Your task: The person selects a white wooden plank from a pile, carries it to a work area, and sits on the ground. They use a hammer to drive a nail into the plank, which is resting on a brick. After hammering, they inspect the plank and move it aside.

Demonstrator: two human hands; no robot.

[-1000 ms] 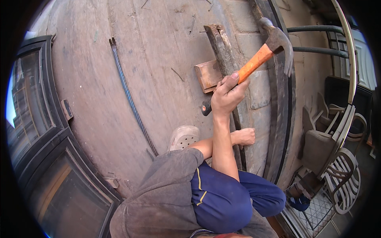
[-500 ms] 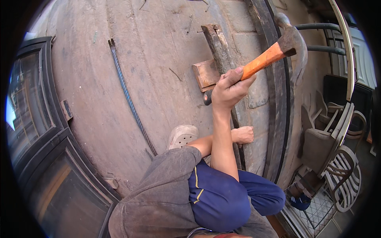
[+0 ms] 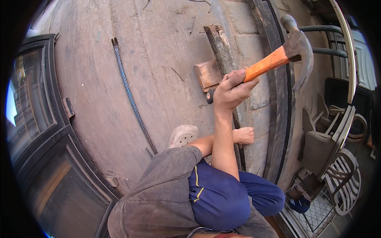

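Right hand: the hammer (image 3: pixel 274 60) is grasped by the right hand (image 3: pixel 234 92), with the fingers wrapped around its orange handle (image 3: pixel 262 66).
Hammer: it is held aloft, tilted, with the head (image 3: pixel 298 45) beyond the hand, toward the upper right of the view; the black butt (image 3: pixel 210 96) is seen protruding on the hand's left side.
Left hand: the left hand (image 3: pixel 243 135) is clenched just above the lower part of the old wood; whether anything is gripped inside it cannot be told. It is placed well below the hammer's head in the view, and its forearm (image 3: pixel 204 145) is crossed by the right forearm (image 3: pixel 223 146).
Old wood: the weathered length of wood (image 3: pixel 218 44) is laid on the floor (image 3: pixel 158 95), partly hidden by the right hand; a nail (image 3: pixel 202 32) is seen jutting from its upper end.
Block: the brown block (image 3: pixel 208 74) is set beside the wood, on its left, near the hammer's butt.
Bar: the blue ribbed bar (image 3: pixel 130 97) is laid on the floor, well to the left of both hands, its forked end pointed away.
Bent nail: the bent nail (image 3: pixel 177 74) is found between bar and block.
Right side: dark timbers (image 3: pixel 279 107) are stretched along the floor's edge, and chairs (image 3: pixel 317 148) are stacked beyond.
Left side: a dark glazed frame (image 3: pixel 63 131) is seen.
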